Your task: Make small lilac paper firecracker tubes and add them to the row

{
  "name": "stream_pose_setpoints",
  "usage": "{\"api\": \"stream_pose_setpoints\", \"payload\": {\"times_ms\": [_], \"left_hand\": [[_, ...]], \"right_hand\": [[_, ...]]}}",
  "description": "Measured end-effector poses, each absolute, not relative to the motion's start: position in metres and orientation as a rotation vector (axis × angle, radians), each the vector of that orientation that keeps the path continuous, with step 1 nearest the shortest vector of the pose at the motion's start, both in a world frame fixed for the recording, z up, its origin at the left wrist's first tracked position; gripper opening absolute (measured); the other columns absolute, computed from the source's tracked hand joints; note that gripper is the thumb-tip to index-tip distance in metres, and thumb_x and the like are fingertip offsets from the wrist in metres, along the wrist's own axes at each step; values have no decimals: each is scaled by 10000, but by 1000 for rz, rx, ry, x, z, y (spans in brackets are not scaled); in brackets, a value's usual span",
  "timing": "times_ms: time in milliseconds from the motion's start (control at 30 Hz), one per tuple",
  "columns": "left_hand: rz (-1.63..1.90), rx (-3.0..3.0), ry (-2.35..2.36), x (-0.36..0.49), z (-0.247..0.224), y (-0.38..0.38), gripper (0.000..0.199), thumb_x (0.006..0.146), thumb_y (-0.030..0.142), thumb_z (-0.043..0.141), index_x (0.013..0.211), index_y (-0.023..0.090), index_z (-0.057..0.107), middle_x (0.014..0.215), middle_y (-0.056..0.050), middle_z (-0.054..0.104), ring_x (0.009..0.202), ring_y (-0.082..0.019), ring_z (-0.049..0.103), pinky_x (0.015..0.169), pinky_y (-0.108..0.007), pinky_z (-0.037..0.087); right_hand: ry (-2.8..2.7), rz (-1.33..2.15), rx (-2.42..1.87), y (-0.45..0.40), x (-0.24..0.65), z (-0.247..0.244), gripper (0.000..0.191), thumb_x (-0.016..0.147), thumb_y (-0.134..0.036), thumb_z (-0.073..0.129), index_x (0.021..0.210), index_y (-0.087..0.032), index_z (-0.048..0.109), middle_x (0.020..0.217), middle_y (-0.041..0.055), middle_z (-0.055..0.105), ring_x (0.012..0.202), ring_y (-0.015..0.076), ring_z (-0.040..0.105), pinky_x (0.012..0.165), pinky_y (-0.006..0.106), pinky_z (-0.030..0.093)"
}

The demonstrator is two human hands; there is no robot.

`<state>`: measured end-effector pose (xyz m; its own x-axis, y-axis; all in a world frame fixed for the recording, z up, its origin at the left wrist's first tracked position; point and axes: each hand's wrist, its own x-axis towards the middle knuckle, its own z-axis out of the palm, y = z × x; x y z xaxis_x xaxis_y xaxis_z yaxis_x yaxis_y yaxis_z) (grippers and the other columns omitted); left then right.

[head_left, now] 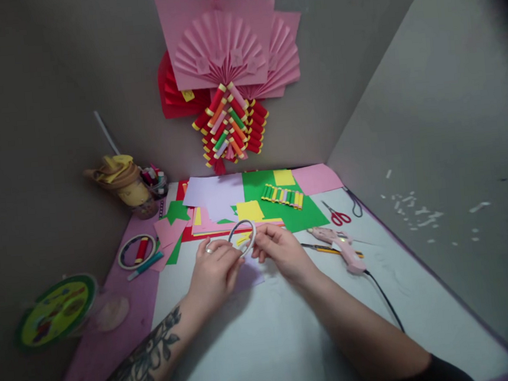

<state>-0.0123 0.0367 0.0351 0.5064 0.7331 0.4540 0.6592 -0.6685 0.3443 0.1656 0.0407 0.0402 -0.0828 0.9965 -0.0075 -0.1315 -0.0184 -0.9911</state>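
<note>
Above the middle of the table, a thin white roll of tape [254, 231] is held upright between my two hands. My left hand [216, 266], with a ring on one finger, has its fingers closed on the roll's lower left side. The fingers of my right hand [283, 250] are pinched at the roll's right edge. Under the hands lies a piece of lilac paper [249, 275], partly covered. Just behind them are a yellow paper square [250, 210] and a stack of coloured sheets.
On the right lie a pink glue gun [351, 253] with its cord, red-handled scissors [338, 216] and a pencil [325, 249]. Small paper rolls [282, 196] rest on green paper [311, 212]. At left are another tape roll [121, 258], a teal marker [145, 266] and a cup [132, 192].
</note>
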Motion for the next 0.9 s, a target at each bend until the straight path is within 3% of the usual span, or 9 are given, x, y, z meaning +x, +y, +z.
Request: {"api": "stream_pose_setpoints", "payload": {"times_ms": [133,233,533,900], "left_hand": [[912,2589,1172,-14,39,36,131,863,203,485,830,188,611,803,-23,667,869,-187,554,908,-405,349],[911,2604,1139,-13,39,36,136,862,197,480,819,185,608,790,-23,666,861,-189,550,902,-405,352],[863,2601,1164,-17,40,40,181,873,225,453,841,186,627,784,-38,664,829,-190,535,835,-373,374],[727,2370,1433,-23,52,44,265,844,223,432,739,184,673,759,-34,695,683,-165,546,667,-293,383]], "right_hand": [[-1444,735,-1255,45,181,48,160,799,-322,578,859,-189,643,802,41,611,704,148,558,618,269,443],[-1632,569,-1258,45,184,51,192,806,-256,564,954,-214,678,862,53,613,743,157,564,656,288,450],[-1562,487,-1275,45,184,51,92,787,-196,567,727,-195,637,742,24,577,696,145,529,596,260,419],[-1542,552,-1270,43,185,56,133,787,-228,557,659,-201,579,703,14,541,654,138,497,587,263,394]]}}
